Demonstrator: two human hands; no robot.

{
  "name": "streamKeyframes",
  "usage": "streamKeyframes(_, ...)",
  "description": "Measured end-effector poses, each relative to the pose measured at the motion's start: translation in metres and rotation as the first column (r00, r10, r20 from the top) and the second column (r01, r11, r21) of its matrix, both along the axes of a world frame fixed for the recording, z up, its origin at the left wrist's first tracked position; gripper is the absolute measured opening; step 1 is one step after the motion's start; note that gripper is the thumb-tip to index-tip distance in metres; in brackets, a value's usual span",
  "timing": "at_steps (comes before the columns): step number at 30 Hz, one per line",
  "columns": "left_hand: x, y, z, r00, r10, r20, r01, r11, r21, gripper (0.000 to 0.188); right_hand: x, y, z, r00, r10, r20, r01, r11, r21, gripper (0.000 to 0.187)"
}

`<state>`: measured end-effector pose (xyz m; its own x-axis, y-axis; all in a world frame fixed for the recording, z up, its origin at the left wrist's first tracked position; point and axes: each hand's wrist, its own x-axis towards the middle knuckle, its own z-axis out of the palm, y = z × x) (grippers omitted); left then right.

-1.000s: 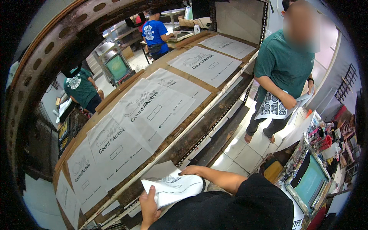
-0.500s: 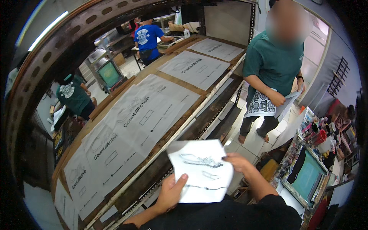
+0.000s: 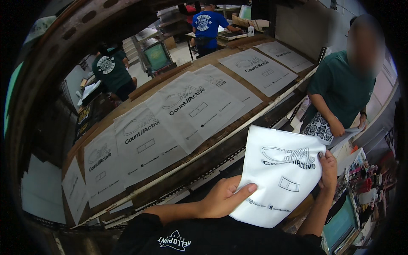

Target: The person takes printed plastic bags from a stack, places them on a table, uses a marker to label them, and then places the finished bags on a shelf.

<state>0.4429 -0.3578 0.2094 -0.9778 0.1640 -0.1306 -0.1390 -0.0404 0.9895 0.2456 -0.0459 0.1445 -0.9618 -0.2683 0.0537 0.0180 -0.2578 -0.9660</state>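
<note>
A white printed sheet with black line artwork and a small rectangle is held up in front of me, slightly bowed. My left hand grips its left edge, thumb lying over the printed face and the other fingers behind. At the opposite edge, near the upper right corner, my right hand pinches it. Beyond my left arm, similar printed sheets lie overlapping along a long wooden shelf. Whether the held piece is a single layer or a flat bag, I cannot tell.
A person in a green shirt stands at the right holding patterned sheets. A framed screen and cluttered supplies are at the lower right. Two people work beyond the shelf, one in blue. A dark metal beam arches overhead.
The held sheet has come up and to the right, now turned more squarely toward me. Both hands moved with it, keeping their grip. My view has swung left, so the shelf appears further right.
</note>
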Motion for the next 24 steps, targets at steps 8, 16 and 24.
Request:
streamKeyframes(8,0.029,-0.001,0.038,0.953,0.296,-0.070,-0.285,0.948,0.140,0.040,-0.022,-0.048,0.090,0.965,0.029,-0.261,-0.031,1.000,-0.001,0.026)
streamKeyframes(16,0.036,-0.027,0.056,0.761,0.538,-0.363,-0.566,0.823,0.034,0.032,-0.084,-0.132,0.115,0.914,0.263,-0.309,-0.288,0.957,-0.038,0.019)
streamKeyframes(24,0.005,-0.058,0.060,0.495,0.746,-0.446,-0.743,0.629,0.229,0.026,-0.122,-0.216,0.145,0.826,0.501,-0.259,-0.535,0.840,-0.084,0.026)
